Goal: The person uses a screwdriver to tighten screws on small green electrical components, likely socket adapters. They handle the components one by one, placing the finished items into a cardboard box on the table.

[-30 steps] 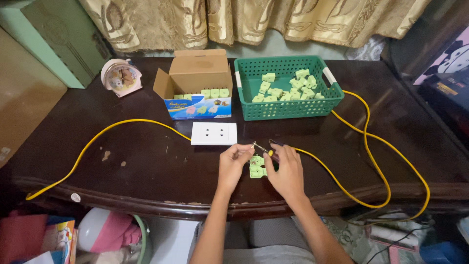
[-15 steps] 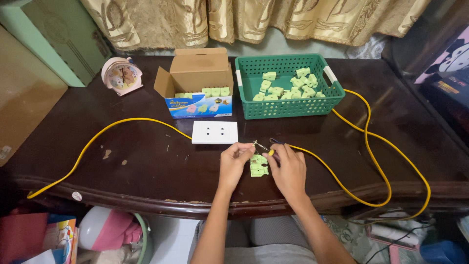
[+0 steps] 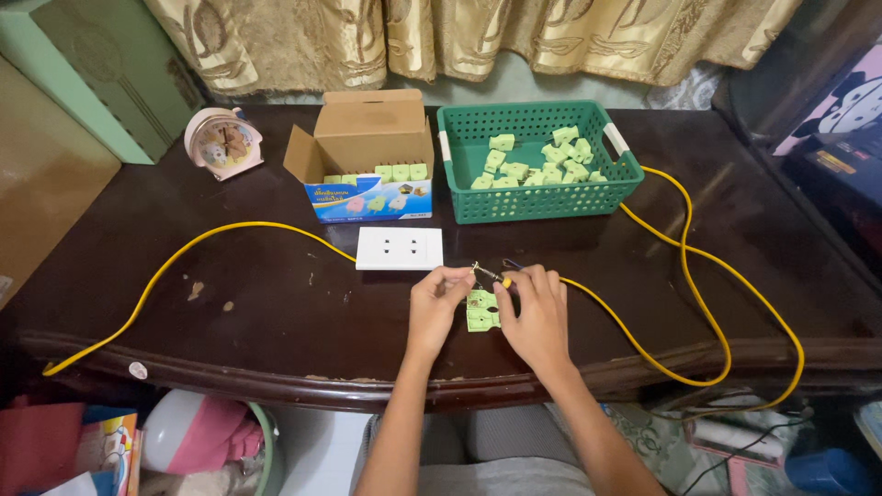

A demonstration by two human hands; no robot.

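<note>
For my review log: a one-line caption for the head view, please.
Left hand and right hand hold a green socket part at the yellow cable end.

Both forearms are bare from the elbows down, with no sleeves, cuffs, watch or bracelet showing on either. The left hand (image 3: 439, 303) and the right hand (image 3: 536, 312) wear no gloves, and no rings can be made out. Below the forearms, the lap is covered in plain grey cloth (image 3: 501, 455).
</note>
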